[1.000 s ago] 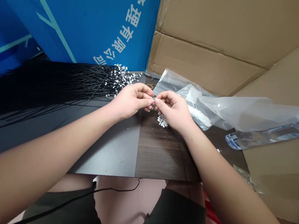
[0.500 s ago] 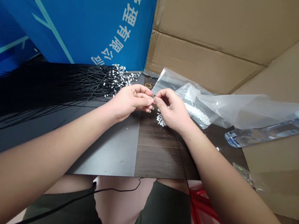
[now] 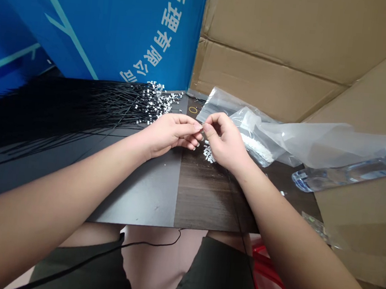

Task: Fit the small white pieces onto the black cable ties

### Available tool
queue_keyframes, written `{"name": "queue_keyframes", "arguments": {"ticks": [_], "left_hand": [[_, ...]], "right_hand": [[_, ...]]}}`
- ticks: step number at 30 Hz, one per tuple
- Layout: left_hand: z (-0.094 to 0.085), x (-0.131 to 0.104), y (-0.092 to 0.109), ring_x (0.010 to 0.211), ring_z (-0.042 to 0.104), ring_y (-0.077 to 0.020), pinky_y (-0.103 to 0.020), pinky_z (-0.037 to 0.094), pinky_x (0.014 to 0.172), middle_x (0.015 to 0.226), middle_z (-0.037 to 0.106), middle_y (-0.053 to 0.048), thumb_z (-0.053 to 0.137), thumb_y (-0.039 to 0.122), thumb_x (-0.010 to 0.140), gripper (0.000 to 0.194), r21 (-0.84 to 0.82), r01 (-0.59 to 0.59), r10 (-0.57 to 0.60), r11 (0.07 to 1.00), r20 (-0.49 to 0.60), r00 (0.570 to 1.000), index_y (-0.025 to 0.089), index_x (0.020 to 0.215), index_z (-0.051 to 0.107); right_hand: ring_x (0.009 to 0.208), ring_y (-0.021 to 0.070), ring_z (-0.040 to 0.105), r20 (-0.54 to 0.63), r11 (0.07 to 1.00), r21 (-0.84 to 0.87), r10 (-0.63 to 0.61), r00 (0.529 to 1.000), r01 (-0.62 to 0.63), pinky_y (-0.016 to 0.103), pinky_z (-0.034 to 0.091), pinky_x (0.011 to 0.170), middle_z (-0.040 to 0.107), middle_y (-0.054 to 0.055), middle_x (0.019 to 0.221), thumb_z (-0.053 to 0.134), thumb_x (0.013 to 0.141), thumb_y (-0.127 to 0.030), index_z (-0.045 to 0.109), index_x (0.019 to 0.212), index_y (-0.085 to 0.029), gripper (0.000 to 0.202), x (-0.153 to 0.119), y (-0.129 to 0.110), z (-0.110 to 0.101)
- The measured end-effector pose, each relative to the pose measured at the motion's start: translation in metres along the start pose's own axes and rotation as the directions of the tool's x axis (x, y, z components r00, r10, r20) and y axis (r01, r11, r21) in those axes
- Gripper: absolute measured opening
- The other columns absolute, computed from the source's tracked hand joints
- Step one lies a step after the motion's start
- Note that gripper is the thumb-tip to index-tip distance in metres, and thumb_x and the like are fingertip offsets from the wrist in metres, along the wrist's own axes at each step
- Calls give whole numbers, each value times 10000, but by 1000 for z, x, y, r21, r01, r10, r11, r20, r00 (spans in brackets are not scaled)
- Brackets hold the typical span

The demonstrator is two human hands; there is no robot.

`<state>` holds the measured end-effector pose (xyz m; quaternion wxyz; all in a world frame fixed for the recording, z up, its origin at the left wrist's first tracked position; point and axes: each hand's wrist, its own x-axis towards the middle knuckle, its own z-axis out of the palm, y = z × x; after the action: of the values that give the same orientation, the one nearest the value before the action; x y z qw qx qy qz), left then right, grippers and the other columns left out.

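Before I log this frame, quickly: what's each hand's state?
Left hand: pinched closed; anything held too small to tell.
Right hand: pinched closed; contents unclear.

Dark olive-green cloth shorts point(image 3: 215, 275) with a plain, matte surface cover the thighs and end in hems near the bare knees point(image 3: 92, 236). The left forearm point(image 3: 70, 196) and right forearm point(image 3: 291, 228) are uncovered, tapering to ungloved hands point(image 3: 168, 135).
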<state>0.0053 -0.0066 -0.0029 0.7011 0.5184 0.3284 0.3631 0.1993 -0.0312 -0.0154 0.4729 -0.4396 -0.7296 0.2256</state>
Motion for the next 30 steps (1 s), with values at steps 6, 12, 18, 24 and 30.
{"name": "queue_keyframes", "arguments": {"ticks": [6,12,18,24,30], "left_hand": [[-2,2,-2,675,685,-115,-254,569,664,812,748,-65,843,248,826,145,27,-11,11,1000,-4,1000,131,830,757],[-1,3,-1,667,661,-111,-259,544,664,779,721,-45,803,225,826,101,21,-79,80,997,-97,992,151,810,735],[3,3,0,668,636,-109,-255,520,644,786,710,-43,801,231,816,114,-1,-78,77,997,-126,989,150,808,721],[1,4,-2,662,636,-103,-243,513,635,770,709,-34,803,200,798,82,1,-118,118,993,-115,986,143,822,750],[4,3,-2,644,633,-111,-259,508,627,756,713,-40,805,209,796,89,74,-163,174,984,-168,970,149,816,742]], "right_hand": [[838,175,581,8,990,131,55,998,-56,352,457,783,634,15,924,629,995,-327,591,943,-245,104,1,-1,3],[633,122,469,9,863,399,334,942,-310,298,368,606,572,-24,709,746,895,-346,665,844,-229,151,5,-6,4],[590,107,447,252,643,567,460,852,-515,282,351,540,546,-13,656,776,793,-265,666,692,-204,161,6,-16,1],[619,113,448,336,580,596,447,829,-555,277,350,529,559,8,690,778,812,-245,707,696,-189,147,5,-16,0],[626,113,450,345,593,576,448,825,-563,275,361,540,591,5,712,857,796,-352,722,738,-192,217,5,-14,-1]]}}
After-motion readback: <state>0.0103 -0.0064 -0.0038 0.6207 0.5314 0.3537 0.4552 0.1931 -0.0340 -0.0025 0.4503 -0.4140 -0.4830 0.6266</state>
